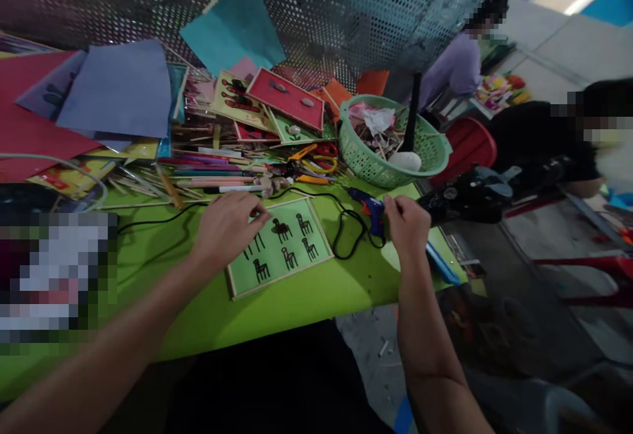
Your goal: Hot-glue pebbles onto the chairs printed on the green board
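A green picture board (pixel 271 278) with a light wooden frame and several small dark chair shapes lies on the lime-green table. Over its upper left corner is my left hand (pixel 230 226), fingers bent and pinched together; whatever they hold is too small to make out. A blue glue gun (pixel 370 210) with an orange trigger lies to the right of the board, its black cord looping between them. My right hand (pixel 408 219) is closed beside the glue gun's rear end; I cannot make out whether the fingers grip it.
Pens, sticks and scissors (pixel 324 165) line the back of the table (pixel 208 325). Behind them are framed pictures (pixel 287 99) and coloured sheets. A green basket (pixel 363 157) of scraps stands back right, a blue object (pixel 442 264) at the right edge. Two people are at the right.
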`<state>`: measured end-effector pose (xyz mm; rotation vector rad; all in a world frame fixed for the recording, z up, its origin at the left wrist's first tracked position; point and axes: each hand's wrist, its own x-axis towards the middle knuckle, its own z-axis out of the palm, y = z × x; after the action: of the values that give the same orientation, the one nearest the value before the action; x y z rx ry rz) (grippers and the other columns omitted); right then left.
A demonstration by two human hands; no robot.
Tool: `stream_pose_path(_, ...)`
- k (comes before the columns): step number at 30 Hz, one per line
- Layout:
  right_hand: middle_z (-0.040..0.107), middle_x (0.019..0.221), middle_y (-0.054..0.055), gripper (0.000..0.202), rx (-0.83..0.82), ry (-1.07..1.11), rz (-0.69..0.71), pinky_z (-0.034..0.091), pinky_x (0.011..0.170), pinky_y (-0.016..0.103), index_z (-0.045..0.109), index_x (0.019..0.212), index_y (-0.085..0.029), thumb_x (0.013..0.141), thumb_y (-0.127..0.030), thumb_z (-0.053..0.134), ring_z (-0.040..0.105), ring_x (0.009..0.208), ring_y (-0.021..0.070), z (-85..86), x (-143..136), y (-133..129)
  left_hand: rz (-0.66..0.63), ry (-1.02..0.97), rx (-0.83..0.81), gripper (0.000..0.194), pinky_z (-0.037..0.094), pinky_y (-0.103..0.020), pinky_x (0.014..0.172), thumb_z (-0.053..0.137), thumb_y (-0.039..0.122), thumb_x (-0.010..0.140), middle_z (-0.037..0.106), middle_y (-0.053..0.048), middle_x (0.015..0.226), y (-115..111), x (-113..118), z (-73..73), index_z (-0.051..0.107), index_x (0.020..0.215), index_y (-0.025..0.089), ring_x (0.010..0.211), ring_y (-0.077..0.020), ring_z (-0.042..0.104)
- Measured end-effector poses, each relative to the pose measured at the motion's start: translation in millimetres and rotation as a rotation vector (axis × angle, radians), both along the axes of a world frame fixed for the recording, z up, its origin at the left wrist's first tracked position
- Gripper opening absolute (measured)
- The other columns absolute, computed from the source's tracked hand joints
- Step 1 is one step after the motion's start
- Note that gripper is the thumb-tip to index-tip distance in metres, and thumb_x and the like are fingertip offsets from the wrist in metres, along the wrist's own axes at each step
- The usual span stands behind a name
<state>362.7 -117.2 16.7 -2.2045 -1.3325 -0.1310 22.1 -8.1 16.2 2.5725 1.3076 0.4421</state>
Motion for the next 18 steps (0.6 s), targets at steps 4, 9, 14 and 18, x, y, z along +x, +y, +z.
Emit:
stream_pose_path(4, 0.071, 0.090, 0.005, 0.029, 0.069, 0.175, 0.322, 0.049, 0.076, 0.034, 0.068, 0.096, -0.024, 0.096, -0.049, 0.054, 0.064, 0.080, 0.0222, 17.1, -29, 16, 0.084, -0.006, 0.029, 0.024, 0.045, -0.037, 0.072, 0.054, 0.038, 0.095, 0.073, -0.009, 0.089, 21, -17, -0.9, 0.065, 0.080, 0.022, 0.087, -0.0279, 0.066)
stream_pose_path(9, 0.074, 0.104, 0.006, 0.017, -0.041, 0.171, 0.686, 0.050, 0.088, 0.038, 0.072, 0.101, -0.026, 0.096, -0.032, 0.057, 0.067, 0.095, 0.0234, 31.1, -73, 59, 0.174, -0.043, 0.018, 0.025, 0.040, -0.034, 0.064, 0.054, 0.038, 0.093, 0.073, -0.008, 0.085, 39, -30, -3.5, 0.064, 0.077, 0.023, 0.081, -0.0266, 0.064)
stream_pose_path(14, 0.073, 0.108, 0.006, 0.021, -0.144, 0.087, 0.813, 0.048, 0.093, 0.039, 0.074, 0.103, -0.024, 0.093, -0.019, 0.057, 0.066, 0.102, 0.0241, 21.7, -103, 109, 0.206, -0.016, -0.010, 0.025, 0.037, -0.033, 0.062, 0.051, 0.037, 0.093, 0.073, -0.009, 0.086, 44, -35, -1.9, 0.066, 0.081, 0.021, 0.081, -0.0270, 0.064)
stream_pose_path(18, 0.071, 0.113, 0.008, 0.027, -0.235, 0.035, 0.772, 0.047, 0.093, 0.039, 0.075, 0.110, -0.022, 0.091, -0.015, 0.057, 0.064, 0.104, 0.0251, 13.2, -115, 141, 0.224, -0.043, -0.037, 0.025, 0.036, -0.032, 0.060, 0.052, 0.039, 0.093, 0.074, -0.008, 0.087, 44, -36, 0.4, 0.069, 0.087, 0.021, 0.078, -0.0263, 0.063)
